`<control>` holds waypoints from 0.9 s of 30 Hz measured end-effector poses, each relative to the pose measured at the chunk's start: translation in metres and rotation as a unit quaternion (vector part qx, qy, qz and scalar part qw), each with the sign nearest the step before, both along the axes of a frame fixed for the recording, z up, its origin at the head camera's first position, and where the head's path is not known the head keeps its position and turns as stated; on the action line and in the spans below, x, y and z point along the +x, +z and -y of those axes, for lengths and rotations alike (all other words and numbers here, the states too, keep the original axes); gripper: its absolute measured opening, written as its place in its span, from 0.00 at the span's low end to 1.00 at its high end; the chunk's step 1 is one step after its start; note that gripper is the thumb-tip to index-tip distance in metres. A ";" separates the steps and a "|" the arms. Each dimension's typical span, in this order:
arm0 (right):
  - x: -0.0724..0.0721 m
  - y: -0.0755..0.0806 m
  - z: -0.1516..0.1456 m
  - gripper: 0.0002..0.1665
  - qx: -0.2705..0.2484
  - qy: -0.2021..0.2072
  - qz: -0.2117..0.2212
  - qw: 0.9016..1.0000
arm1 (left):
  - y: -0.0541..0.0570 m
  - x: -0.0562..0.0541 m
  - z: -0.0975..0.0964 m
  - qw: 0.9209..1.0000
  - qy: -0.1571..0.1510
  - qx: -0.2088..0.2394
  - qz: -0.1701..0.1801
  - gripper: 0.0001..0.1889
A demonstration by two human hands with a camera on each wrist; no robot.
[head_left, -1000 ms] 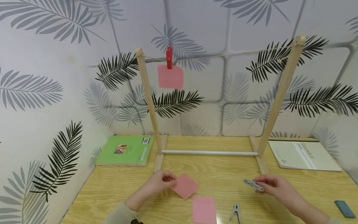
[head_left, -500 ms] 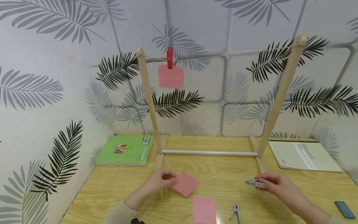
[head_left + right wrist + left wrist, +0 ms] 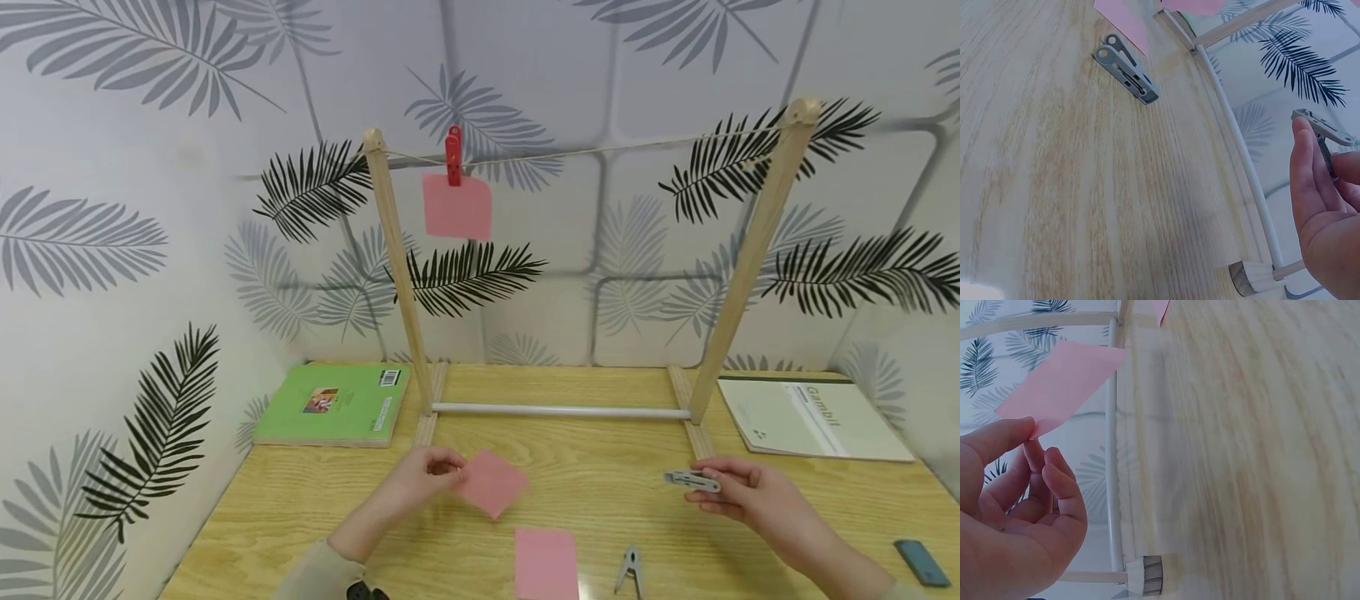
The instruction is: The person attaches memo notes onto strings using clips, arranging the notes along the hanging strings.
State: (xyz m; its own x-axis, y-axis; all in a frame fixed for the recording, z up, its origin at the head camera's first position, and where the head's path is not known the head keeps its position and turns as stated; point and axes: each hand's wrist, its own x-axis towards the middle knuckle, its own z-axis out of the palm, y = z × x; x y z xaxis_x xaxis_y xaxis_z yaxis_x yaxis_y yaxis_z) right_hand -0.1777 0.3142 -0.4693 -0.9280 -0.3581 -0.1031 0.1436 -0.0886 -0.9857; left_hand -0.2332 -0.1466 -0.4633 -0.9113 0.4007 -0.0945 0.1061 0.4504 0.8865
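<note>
My left hand (image 3: 423,479) pinches a square pink paper (image 3: 492,483) by one corner between thumb and forefinger; the left wrist view shows the paper (image 3: 1063,387) raised off the table. In my right hand (image 3: 750,492) is a grey clothespin (image 3: 693,481), held by thumb and fingers above the table. The right wrist view shows this clothespin (image 3: 1325,128) at the fingertips. A second grey clothespin (image 3: 631,569) lies on the table beside another pink paper (image 3: 546,562). Up on the string, a red clothespin (image 3: 453,157) holds a pink paper (image 3: 457,208) near the left post.
A wooden frame with a left post (image 3: 397,267), right post (image 3: 753,258) and white lower bar (image 3: 562,410) stands at the back, string (image 3: 585,152) across its top. A green book (image 3: 330,404) lies left, a pale notebook (image 3: 813,417) right, a blue-grey object (image 3: 922,562) front right.
My left hand has lifted slightly away from me with the pink paper. The clothespin in my right hand has turned more level and shifted a little up and to the right.
</note>
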 end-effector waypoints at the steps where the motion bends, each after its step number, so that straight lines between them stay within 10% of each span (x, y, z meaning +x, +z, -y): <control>1: 0.000 0.001 0.000 0.18 -0.003 -0.002 0.002 1.000 | 0.000 -0.001 0.001 1.000 0.001 0.000 -0.003 0.11; 27: -0.008 0.019 0.003 0.19 -0.051 -0.005 -0.009 0.999 | 0.010 -0.004 0.011 1.000 0.017 0.016 -0.011 0.11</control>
State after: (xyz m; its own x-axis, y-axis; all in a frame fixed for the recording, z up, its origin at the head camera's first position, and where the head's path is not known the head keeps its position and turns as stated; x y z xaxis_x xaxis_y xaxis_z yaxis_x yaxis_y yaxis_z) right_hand -0.1853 0.3115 -0.4503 -0.9326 -0.3574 -0.0494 0.1241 -0.1891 -0.9741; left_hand -0.2371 -0.1576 -0.4534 -0.9261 0.3722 -0.0619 0.1110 0.4254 0.8982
